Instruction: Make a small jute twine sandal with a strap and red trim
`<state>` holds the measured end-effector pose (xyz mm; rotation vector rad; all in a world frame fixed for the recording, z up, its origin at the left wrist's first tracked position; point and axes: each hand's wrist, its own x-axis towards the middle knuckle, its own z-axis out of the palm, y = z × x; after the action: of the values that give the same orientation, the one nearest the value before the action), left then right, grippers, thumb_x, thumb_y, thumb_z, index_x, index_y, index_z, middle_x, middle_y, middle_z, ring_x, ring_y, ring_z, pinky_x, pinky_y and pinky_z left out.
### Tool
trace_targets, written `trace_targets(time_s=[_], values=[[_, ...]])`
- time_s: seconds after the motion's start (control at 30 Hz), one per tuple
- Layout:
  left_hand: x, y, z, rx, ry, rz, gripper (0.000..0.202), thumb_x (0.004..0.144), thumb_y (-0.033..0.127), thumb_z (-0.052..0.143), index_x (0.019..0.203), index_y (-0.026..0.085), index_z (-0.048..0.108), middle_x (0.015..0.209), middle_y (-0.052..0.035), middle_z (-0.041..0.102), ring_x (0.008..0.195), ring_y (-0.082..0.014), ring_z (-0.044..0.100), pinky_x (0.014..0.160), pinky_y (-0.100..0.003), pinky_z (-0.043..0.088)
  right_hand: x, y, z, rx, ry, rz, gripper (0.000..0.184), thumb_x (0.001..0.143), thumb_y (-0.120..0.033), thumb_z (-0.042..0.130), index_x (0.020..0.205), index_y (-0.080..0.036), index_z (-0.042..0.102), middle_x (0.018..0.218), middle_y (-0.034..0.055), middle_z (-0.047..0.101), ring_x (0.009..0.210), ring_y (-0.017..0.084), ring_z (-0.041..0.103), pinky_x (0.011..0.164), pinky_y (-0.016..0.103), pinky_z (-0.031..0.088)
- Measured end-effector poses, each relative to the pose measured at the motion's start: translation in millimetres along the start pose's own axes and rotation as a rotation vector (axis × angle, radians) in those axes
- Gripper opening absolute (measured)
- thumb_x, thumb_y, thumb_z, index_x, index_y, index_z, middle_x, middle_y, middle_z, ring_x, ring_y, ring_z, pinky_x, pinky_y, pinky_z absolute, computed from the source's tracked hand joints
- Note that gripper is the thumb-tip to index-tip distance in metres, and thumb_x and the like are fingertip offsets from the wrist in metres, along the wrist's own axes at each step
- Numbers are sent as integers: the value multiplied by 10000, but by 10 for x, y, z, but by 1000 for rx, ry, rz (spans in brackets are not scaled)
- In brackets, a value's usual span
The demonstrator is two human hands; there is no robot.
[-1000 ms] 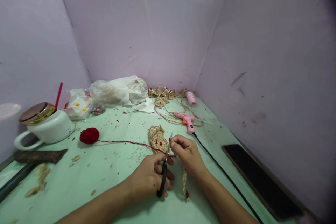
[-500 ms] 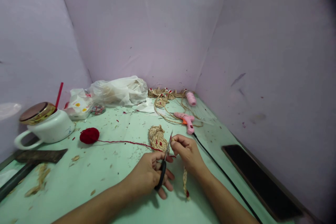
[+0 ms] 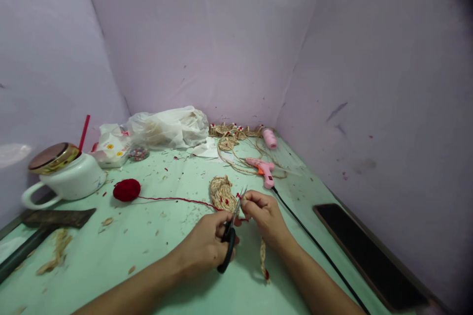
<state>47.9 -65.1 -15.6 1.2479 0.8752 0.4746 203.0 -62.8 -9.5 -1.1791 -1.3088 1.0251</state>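
Note:
My left hand (image 3: 210, 238) is closed round the black-handled scissors (image 3: 228, 248), whose blades point up and away, slightly apart, beside my right fingertips. My right hand (image 3: 264, 214) pinches one end of a braided straw cord (image 3: 263, 258); the other end, with a bit of red on it, dangles below my palm. A little red yarn shows at the blade tips. Red yarn (image 3: 181, 200) runs from a red yarn ball (image 3: 126, 190) on the left to between my hands. Just beyond them lies a bundle of braided straw cords (image 3: 221, 193) with red ends.
A pink glue gun (image 3: 263, 170) with a black cable lies behind my right hand. At the right edge is a dark flat tray-like object (image 3: 365, 251). A white mug (image 3: 76, 177), a hammer (image 3: 55, 219) and a plastic bag (image 3: 170, 128) are to the left and back.
The fingers of my left hand have curled in round the scissors, and the blades have parted slightly near my right fingertips. My right hand has barely moved.

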Motion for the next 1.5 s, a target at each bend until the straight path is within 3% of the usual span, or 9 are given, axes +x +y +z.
trace_targets(time_s=[0.27, 0.57, 0.87, 1.17, 1.27, 1.37, 1.43, 1.5], values=[[14, 11, 63, -47, 9, -63, 379, 512, 97, 541, 883, 163, 493, 719, -11, 563, 567, -159, 607, 417, -234, 480, 6, -4, 2, 2, 7, 7, 159, 635, -220, 482, 484, -180, 450, 449, -50, 396, 465, 91, 359, 465, 213, 309], [3, 19, 31, -60, 7, -49, 471, 475, 88, 586, 932, 158, 500, 727, -12, 576, 576, -160, 602, 404, -218, 474, 4, 3, -8, 0, 5, -4, 147, 644, -227, 486, 507, -178, 462, 458, -50, 389, 474, 94, 355, 465, 213, 316], [6, 66, 55, -84, -10, -89, 399, 520, 129, 536, 914, 150, 471, 686, -34, 598, 480, -173, 615, 361, -244, 477, 1, -20, -1, 9, 11, 2, 167, 653, -251, 500, 504, -181, 469, 453, -48, 396, 465, 93, 364, 459, 212, 334], [6, 55, 56, -35, 17, -73, 449, 494, 103, 580, 934, 151, 505, 723, -28, 597, 543, -161, 613, 394, -227, 480, 9, -2, -3, 17, 13, 9, 147, 635, -214, 489, 494, -175, 466, 454, -46, 409, 465, 88, 356, 458, 211, 314], [25, 97, 38, -79, 106, -25, 391, 561, 163, 557, 943, 148, 476, 692, -40, 610, 539, -177, 621, 370, -231, 470, 9, 6, -5, 17, 24, 13, 150, 643, -228, 507, 507, -169, 490, 446, -48, 408, 462, 89, 354, 457, 217, 293], [39, 214, -178, -1, 318, 15, 417, 621, 228, 556, 1016, 146, 450, 696, -43, 619, 530, -171, 609, 372, -229, 446, 18, 24, -20, 31, 48, 19, 154, 645, -247, 525, 516, -166, 500, 440, -52, 407, 457, 89, 348, 456, 220, 282], [36, 308, -440, 297, 461, 8, 386, 666, 240, 530, 1038, 154, 476, 704, -39, 626, 549, -175, 607, 404, -228, 423, 32, 45, -39, 47, 78, 26, 174, 656, -268, 536, 521, -167, 496, 456, -50, 418, 460, 88, 351, 464, 223, 283], [23, 385, -725, 756, 633, 57, 279, 679, 217, 509, 949, 162, 554, 682, -43, 625, 636, -200, 608, 500, -250, 427, 50, 69, -60, 63, 113, 38, 191, 671, -297, 552, 541, -167, 501, 484, -47, 429, 464, 89, 360, 472, 228, 284]])
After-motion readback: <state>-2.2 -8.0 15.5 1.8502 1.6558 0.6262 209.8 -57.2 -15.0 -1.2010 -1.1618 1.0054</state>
